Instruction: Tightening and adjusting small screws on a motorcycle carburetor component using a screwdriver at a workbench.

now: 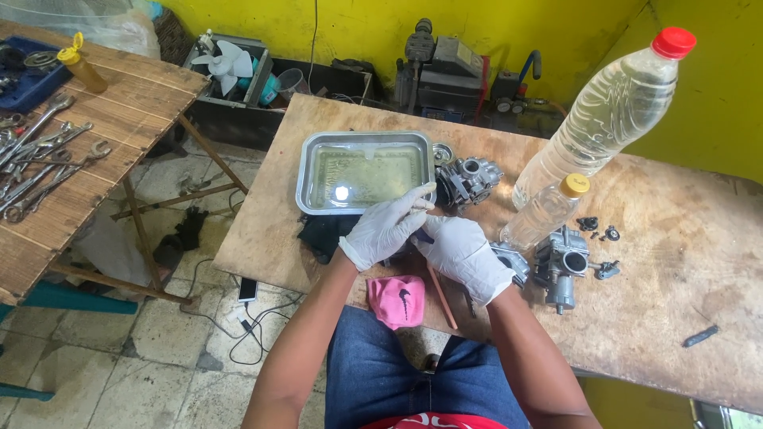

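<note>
My gloved left hand (pixel 387 228) and right hand (pixel 465 256) are pressed together around a small part I cannot make out, held at six o'clock of the metal tray (pixel 308 179) of liquid, carburetor (pixel 469 179) at its three o'clock.

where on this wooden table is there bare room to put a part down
Free: the right stretch of the wooden table, past the small black piece, and the left corner beside the metal tray. Crowded: around the gloved hands, the carburetors and the bottles.
</note>
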